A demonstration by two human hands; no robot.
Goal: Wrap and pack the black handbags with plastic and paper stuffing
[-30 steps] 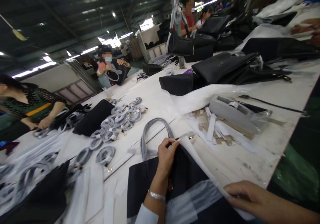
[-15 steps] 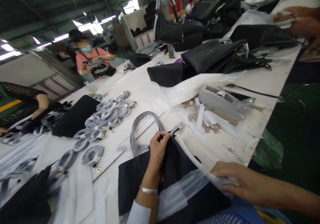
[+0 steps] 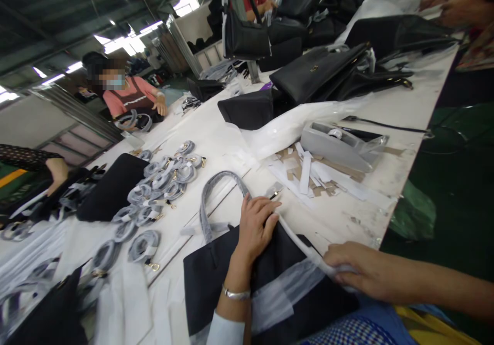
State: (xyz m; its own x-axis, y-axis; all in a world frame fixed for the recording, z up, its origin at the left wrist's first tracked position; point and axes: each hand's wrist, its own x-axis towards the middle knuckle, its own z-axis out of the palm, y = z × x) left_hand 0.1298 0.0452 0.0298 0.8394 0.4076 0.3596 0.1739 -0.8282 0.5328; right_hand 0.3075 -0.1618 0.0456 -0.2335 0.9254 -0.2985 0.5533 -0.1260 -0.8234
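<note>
A black handbag (image 3: 216,268) lies in front of me, a band of clear plastic film (image 3: 287,296) across its side. One handle (image 3: 203,201), wrapped in clear plastic, arches up from its far side. A white-wrapped strap (image 3: 295,237), which looks like the near handle, runs along the bag's right edge. My left hand (image 3: 254,227) rests at the bag's top corner, fingers and thumb around the strap's far end. Beyond its fingertips a metal-tipped zipper end (image 3: 275,193) pokes out. My right hand (image 3: 347,265) is closed round the strap's near end.
Coiled, wrapped straps (image 3: 144,244) with gold clips lie to the left. A grey tape dispenser (image 3: 335,144) stands right of centre beside paper scraps (image 3: 320,175). Black bags (image 3: 316,75) are piled farther back. A masked co-worker (image 3: 131,98) and other people work around the table.
My left hand has moved from pinching at the zipper end to lying over the corner, fingers round the strap. My right hand keeps its hold. The masked co-worker's hands have moved apart.
</note>
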